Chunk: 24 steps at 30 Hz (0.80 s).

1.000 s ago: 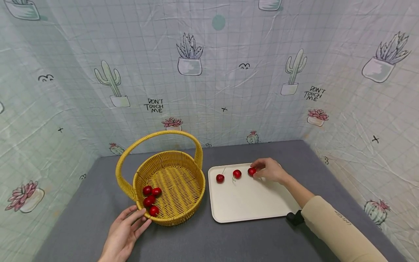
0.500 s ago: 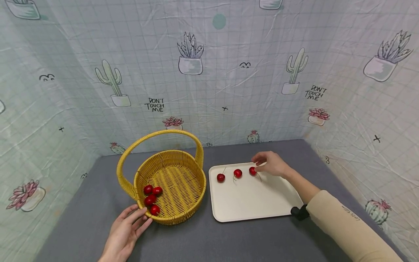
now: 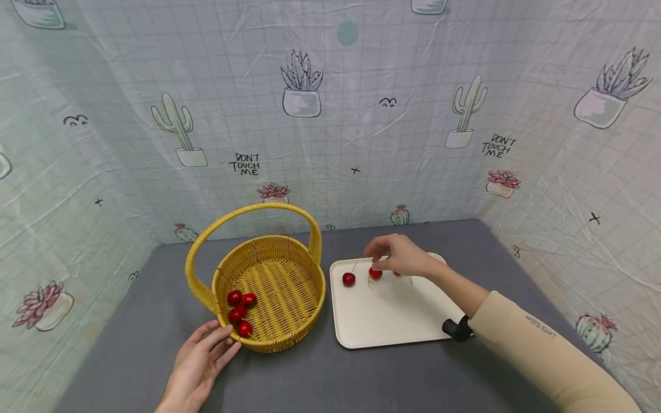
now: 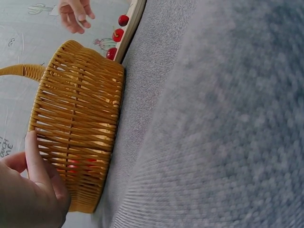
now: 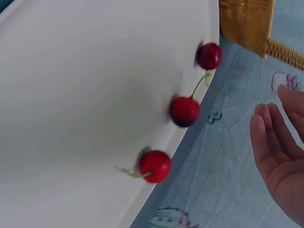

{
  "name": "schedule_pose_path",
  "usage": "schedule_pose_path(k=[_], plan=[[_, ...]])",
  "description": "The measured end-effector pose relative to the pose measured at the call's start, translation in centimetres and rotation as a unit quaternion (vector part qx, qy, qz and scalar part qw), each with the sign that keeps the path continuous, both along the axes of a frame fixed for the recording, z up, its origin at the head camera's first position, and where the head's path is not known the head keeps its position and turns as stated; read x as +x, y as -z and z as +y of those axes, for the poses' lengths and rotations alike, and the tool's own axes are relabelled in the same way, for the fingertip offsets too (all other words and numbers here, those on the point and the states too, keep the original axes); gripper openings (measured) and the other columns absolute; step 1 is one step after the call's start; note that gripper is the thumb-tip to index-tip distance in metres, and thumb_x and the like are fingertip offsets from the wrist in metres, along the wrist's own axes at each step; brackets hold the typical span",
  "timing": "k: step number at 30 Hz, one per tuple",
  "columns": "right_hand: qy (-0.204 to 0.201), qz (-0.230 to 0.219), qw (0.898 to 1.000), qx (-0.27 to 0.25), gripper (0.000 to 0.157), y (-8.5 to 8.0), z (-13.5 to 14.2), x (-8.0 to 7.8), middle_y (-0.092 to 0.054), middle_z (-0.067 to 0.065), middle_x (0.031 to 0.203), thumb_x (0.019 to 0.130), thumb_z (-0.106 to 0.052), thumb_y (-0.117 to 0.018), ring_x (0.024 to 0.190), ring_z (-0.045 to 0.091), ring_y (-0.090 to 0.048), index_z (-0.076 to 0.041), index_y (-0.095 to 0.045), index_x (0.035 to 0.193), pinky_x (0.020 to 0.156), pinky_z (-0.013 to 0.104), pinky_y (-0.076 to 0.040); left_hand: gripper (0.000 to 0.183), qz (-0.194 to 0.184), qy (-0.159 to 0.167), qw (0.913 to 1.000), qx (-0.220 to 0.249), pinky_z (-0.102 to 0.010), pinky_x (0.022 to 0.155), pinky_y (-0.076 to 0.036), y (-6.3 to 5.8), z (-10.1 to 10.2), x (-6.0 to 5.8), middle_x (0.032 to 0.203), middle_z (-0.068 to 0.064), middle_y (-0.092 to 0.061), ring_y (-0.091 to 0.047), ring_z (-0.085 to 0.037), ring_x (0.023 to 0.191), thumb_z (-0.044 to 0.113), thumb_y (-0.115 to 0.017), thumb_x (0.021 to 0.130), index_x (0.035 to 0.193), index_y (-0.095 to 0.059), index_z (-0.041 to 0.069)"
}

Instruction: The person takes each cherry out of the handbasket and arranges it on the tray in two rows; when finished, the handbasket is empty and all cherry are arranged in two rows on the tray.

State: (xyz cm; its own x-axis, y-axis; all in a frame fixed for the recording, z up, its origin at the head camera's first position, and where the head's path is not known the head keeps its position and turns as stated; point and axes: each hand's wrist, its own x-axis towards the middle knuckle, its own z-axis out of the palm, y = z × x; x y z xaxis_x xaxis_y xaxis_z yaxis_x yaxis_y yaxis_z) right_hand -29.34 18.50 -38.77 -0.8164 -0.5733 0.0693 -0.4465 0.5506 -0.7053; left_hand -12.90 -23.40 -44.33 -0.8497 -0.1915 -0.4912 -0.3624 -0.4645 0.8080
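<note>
Grey, fabric-textured worktop [image 3: 289, 381] fills the bottom of the frame. At lower left, the left hand [image 3: 193, 364] rests relaxed fingers against the rim of the round, yellow woven basket [image 3: 273, 347]; four glossy cherries [image 3: 238, 314] lie along its left side. Right of centre, the smooth cream tray [image 3: 387, 321] bears three stemmed cherries [image 3: 349, 279]. The right hand [image 3: 405, 255] has just shifted left, from the rightmost one to above the middle one, fingers loosely bent and holding nothing, so none has left the tray. Creased printed cloth [image 3: 356, 126] hangs behind.
</note>
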Motion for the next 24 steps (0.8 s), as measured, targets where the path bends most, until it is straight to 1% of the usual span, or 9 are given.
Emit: schedule_pose_path(k=[2,6,7,12,14,17,19,23,24], plan=[[-0.014,-0.003,1.0,-0.004,0.025,-0.2,-0.8,0.1,-0.071,0.003,0.11,0.092,-0.003,-0.076,0.098,0.018,-0.068,-0.007,-0.072,0.116,0.079,0.031,-0.062,0.027,0.001,0.0,1.0,0.001,-0.032,0.096,-0.06,0.0,0.0,0.0,0.104,0.001,-0.059,-0.064,-0.008,0.083,0.005,-0.065,0.102,0.116,-0.045,0.018],[-0.04,-0.014,0.999,-0.014,0.024,-0.9,-2.4,0.6,-0.071,0.002,0.109,0.093,-0.002,-0.075,0.097,0.017,-0.067,-0.007,-0.072,0.116,0.08,0.028,-0.062,0.027,0.001,-0.001,1.0,-0.001,-0.032,0.096,-0.06,-0.1,0.1,0.0,0.105,0.001,-0.058,-0.064,-0.007,0.083,0.005,-0.065,0.102,0.116,-0.046,0.019],[-0.045,-0.019,0.999,-0.018,0.023,-1.1,-2.8,0.7,-0.07,0.002,0.109,0.093,-0.003,-0.075,0.098,0.017,-0.067,-0.007,-0.072,0.116,0.078,0.028,-0.063,0.027,0.001,-0.001,1.0,-0.002,-0.032,0.096,-0.06,-0.1,0.0,0.0,0.105,0.001,-0.058,-0.064,-0.007,0.084,0.005,-0.065,0.102,0.116,-0.046,0.019],[-0.068,-0.022,0.997,-0.026,0.023,-2.0,-4.5,1.2,-0.071,0.0,0.108,0.094,-0.004,-0.075,0.098,0.016,-0.067,-0.008,-0.072,0.115,0.082,0.028,-0.063,0.028,0.0,-0.001,1.0,-0.005,-0.032,0.096,-0.06,0.0,0.0,-0.1,0.105,0.002,-0.059,-0.064,-0.007,0.084,0.005,-0.064,0.102,0.117,-0.045,0.018],[-0.079,-0.02,0.996,-0.023,0.022,-2.1,-5.1,1.3,-0.071,-0.002,0.108,0.094,-0.003,-0.075,0.098,0.014,-0.067,-0.009,-0.073,0.115,0.085,0.026,-0.062,0.026,-0.001,-0.002,1.0,-0.005,-0.033,0.096,-0.06,0.0,-0.1,-0.1,0.103,0.002,-0.06,-0.064,-0.008,0.084,0.005,-0.064,0.102,0.116,-0.046,0.018],[-0.089,-0.021,0.996,-0.019,0.021,-2.1,-6.0,1.4,-0.071,-0.003,0.107,0.095,-0.003,-0.074,0.097,0.012,-0.067,-0.011,-0.073,0.115,0.084,0.026,-0.062,0.024,-0.001,0.003,1.0,-0.007,-0.034,0.097,-0.059,0.1,-0.1,-0.1,0.102,0.002,-0.06,-0.064,-0.009,0.085,0.005,-0.063,0.103,0.114,-0.046,0.018],[-0.093,-0.028,0.995,-0.019,0.022,-2.0,-6.6,1.5,-0.071,-0.002,0.106,0.095,-0.003,-0.073,0.095,0.011,-0.067,-0.011,-0.073,0.115,0.081,0.026,-0.062,0.023,-0.002,0.003,1.0,-0.007,-0.034,0.098,-0.059,0.1,-0.2,-0.1,0.102,0.001,-0.06,-0.064,-0.009,0.085,0.005,-0.064,0.102,0.113,-0.047,0.018],[-0.105,-0.053,0.993,-0.027,0.022,-1.8,-7.8,1.6,-0.07,0.003,0.104,0.096,-0.001,-0.071,0.085,0.014,-0.068,-0.007,-0.071,0.117,0.068,0.029,-0.063,0.023,-0.002,0.002,1.0,-0.007,-0.034,0.098,-0.059,0.2,-0.2,0.0,0.102,0.002,-0.061,-0.065,-0.01,0.085,0.005,-0.064,0.102,0.112,-0.047,0.018],[-0.109,-0.052,0.992,-0.025,0.022,-1.8,-8.1,1.7,-0.071,0.005,0.103,0.096,-0.001,-0.072,0.084,0.013,-0.068,-0.006,-0.071,0.117,0.066,0.028,-0.063,0.023,-0.003,0.0,1.0,-0.007,-0.035,0.099,-0.059,0.2,-0.2,0.0,0.102,0.001,-0.061,-0.065,-0.01,0.085,0.005,-0.064,0.102,0.112,-0.048,0.018]])
